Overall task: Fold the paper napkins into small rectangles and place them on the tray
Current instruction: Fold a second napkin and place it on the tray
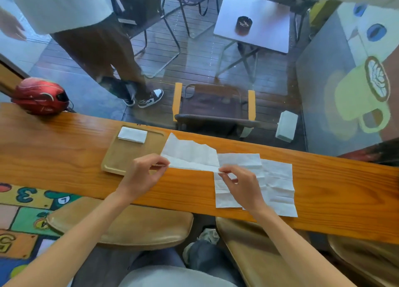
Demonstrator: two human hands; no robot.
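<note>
head | left hand (141,174) fingers pinch napkin (190,154) | right hand (241,184) fingers pinch same napkin | tray (121,157) beside

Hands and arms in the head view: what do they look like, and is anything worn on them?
Both forearms are bare as far as the frame shows; no sleeves or gloves are visible. The left hand and right hand show no rings, watch or bracelet. Fingernails look short and unpainted.

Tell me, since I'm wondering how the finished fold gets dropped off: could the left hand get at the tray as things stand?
Probably yes. The left hand sits right beside the tray, at its near right corner, with nothing between them. But its grip is pinching the napkin being folded, as is the right hand, so it must carry or release that first.
</note>
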